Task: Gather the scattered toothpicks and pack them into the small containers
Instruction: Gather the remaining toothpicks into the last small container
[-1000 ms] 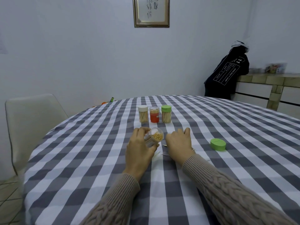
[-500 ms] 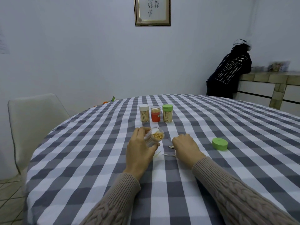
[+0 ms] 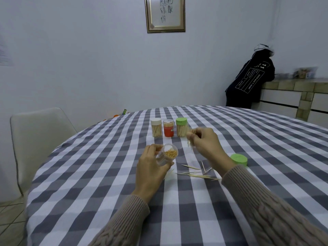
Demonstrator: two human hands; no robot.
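My left hand (image 3: 150, 167) grips a clear open container (image 3: 166, 154), tilted with its mouth toward me and partly filled with toothpicks. My right hand (image 3: 204, 141) is raised above the table to the right of it, blurred, pinching a small bunch of toothpicks (image 3: 190, 143) in its fingertips. Several loose toothpicks (image 3: 197, 172) lie scattered on the checked tablecloth between my hands. The loose green lid (image 3: 239, 159) lies to the right of my right wrist. Three closed containers stand in a row behind: white-lidded (image 3: 156, 127), orange (image 3: 168, 128), green-lidded (image 3: 181, 127).
The round table (image 3: 88, 174) carries a grey and white checked cloth. A pale chair (image 3: 39, 139) stands at its left. A person in a dark hooded top (image 3: 250, 82) leans on a tiled counter (image 3: 292, 96) at the far right.
My right hand has lifted off the table with a bunch of toothpicks, rising toward the row of containers. The loose toothpicks beneath it are now uncovered. My left hand still holds the open container.
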